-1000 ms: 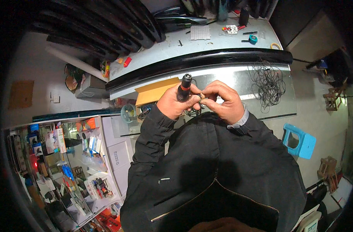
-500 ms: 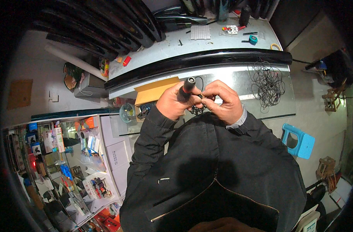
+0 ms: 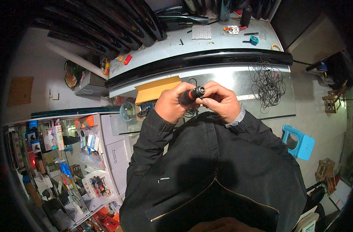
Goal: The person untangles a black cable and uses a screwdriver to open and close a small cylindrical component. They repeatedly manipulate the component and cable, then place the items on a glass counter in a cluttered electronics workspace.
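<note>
My left hand (image 3: 168, 105) is closed round a black cylindrical tool with a red band (image 3: 192, 95), its round end with a metal centre tilted up and to the right. Just to the right, the thumb and fingers of my right hand (image 3: 226, 105) are pinched together beside that end. Whatever they grip is too small and too hidden to name. A thin black cable (image 3: 190, 113) hangs in loops below the hands, and part of it curves up behind the tool. Both hands are above the front of the glass-topped counter (image 3: 234, 87).
An open cardboard box (image 3: 157, 89) with cables and a clear round tub (image 3: 127, 112) stand left of my hands. A tangled black cable (image 3: 266, 87) lies right. Behind runs a long black roll (image 3: 207, 61). A blue stool (image 3: 299, 142) stands on the floor at right.
The tool in my left hand has tipped, its round end swinging right and down toward my right fingertips. My right hand has stayed nearly in place, still pinched.
</note>
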Tool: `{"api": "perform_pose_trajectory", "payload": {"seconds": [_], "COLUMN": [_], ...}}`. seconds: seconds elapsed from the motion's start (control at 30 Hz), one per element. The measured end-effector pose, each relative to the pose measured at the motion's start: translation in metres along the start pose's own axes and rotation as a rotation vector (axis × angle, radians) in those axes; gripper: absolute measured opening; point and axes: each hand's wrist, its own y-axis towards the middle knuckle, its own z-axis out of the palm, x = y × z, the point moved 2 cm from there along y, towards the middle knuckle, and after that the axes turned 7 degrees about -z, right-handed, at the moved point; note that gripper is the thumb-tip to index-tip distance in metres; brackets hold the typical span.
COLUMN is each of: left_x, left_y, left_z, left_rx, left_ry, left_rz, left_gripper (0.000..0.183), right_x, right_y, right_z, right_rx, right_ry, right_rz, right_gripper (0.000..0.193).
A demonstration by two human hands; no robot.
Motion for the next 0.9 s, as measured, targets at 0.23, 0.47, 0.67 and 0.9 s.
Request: {"api": "perform_pose_trajectory", "payload": {"seconds": [0.23,0.47,0.67,0.9], "left_x": [-0.0005,-0.0059,-0.0034,-0.0045], "left_y": [-0.0018,-0.0034,-0.0018,-0.0016], "left_z": [0.004,0.0058,0.006,0.0073], "left_rx": [0.002,-0.006,-0.054,-0.043], "left_ry": [0.016,0.076,0.234,0.271], "left_rz": [-0.054,-0.01,0.079,0.102], "left_gripper": [0.027,0.026,0.027,0.028], "right_x": [0.0034,0.0023,0.0013,-0.0002], "right_y": [-0.0017,-0.0033,-0.0014,-0.0014], "right_z": [0.002,0.0045,0.0024,0.0012], "right_rx": [-0.016,-0.065,-0.007,0.021], "right_ry": [0.188,0.378,0.453,0.524], "right_rz": [0.069,0.117,0.148,0.172], "right_gripper": [0.008,0.017,0.018,0.013]}}
